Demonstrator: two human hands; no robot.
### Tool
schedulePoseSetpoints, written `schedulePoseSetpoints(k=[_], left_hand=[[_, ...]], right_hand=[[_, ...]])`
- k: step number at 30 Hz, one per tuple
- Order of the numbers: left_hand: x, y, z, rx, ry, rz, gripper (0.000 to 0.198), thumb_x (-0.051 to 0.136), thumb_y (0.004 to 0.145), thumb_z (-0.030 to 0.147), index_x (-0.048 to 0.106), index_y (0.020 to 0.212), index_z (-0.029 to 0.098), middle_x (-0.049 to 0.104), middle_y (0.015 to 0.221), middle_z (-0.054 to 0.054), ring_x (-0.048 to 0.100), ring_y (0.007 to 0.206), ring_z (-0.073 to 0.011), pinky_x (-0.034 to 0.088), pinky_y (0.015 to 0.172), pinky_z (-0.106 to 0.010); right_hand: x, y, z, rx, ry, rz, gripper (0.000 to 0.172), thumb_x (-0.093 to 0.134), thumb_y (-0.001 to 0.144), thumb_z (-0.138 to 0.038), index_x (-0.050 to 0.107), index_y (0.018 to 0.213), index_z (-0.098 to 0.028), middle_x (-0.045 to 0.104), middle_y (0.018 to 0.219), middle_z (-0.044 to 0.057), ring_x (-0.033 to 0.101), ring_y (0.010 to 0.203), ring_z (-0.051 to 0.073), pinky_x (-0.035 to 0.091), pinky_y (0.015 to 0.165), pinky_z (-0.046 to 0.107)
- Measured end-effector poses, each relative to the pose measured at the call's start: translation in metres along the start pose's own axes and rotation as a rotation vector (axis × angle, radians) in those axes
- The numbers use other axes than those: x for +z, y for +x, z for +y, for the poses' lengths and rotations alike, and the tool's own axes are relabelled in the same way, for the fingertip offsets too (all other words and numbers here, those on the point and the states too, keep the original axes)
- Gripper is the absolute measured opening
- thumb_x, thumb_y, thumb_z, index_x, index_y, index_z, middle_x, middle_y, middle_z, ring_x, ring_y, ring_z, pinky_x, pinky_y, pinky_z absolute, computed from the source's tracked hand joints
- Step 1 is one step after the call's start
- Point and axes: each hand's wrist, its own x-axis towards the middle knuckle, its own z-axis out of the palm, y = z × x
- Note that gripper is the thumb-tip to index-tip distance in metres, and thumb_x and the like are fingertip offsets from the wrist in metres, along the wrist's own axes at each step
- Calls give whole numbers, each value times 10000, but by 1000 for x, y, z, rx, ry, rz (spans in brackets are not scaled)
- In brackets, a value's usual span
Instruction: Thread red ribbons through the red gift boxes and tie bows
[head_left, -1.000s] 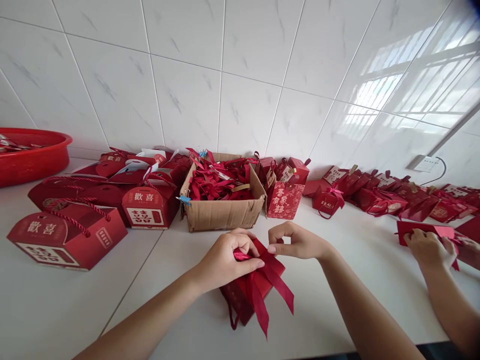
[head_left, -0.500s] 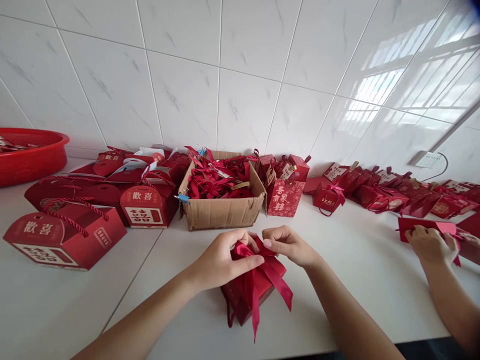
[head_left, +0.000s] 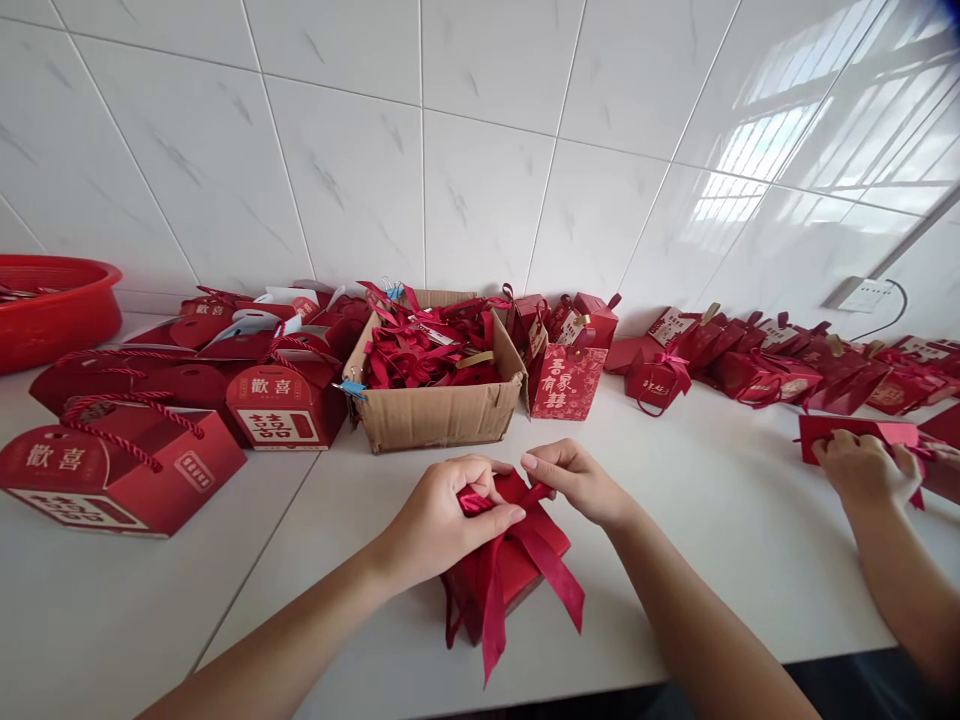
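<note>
A small red gift box (head_left: pixel 536 535) stands on the white table in front of me, with a dark red cord loop at its lower left. Across its top lies a shiny red ribbon (head_left: pixel 551 570), its two tails hanging over the near side. My left hand (head_left: pixel 450 515) pinches the ribbon between thumb and fingers at the bow's left side. With thumb and forefinger, my right hand (head_left: pixel 581 482) grips a loop of the same ribbon at the right. The knot is partly hidden behind my left thumb.
Beyond the box stands a cardboard carton (head_left: pixel 439 415) full of red ribbons. Handled red boxes (head_left: pixel 184 465) and a red basin (head_left: pixel 56 315) are at the left. Finished-looking red boxes (head_left: pixel 765 375) line the wall. At the far right, another person's hand (head_left: pixel 862 470) holds a red box.
My right hand has drawn the ribbon loop out to the right, and the bow between my hands looks tighter. The camera view has shifted slightly.
</note>
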Motion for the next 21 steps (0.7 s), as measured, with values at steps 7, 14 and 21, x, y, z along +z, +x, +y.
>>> schedulePoseSetpoints(k=[7, 14, 21], left_hand=[[-1, 1, -3, 43, 36, -2, 452, 684, 731, 252, 259, 582, 226, 567, 632, -5, 609, 1074, -258, 467, 839, -331], [-2, 1, -5, 70, 80, -24, 468, 684, 714, 212, 238, 573, 228, 519, 602, 1, 608, 1063, -263, 469, 799, -327], [-9, 0, -2, 34, 37, -122, 424, 678, 721, 209, 267, 617, 226, 655, 767, -33, 516, 1195, -251, 440, 903, -340]], right_hand=[[0, -1, -3, -40, -64, 44, 554, 558, 854, -464, 264, 476, -184, 235, 507, -57, 192, 498, 64, 190, 466, 254], [-8, -5, -7, -103, -200, 0, 521, 570, 867, -388, 303, 474, -177, 285, 485, -57, 238, 484, 61, 212, 461, 250], [-10, -6, -4, -159, -227, 54, 499, 576, 871, -337, 335, 468, -166, 299, 517, -54, 262, 490, 63, 245, 469, 241]])
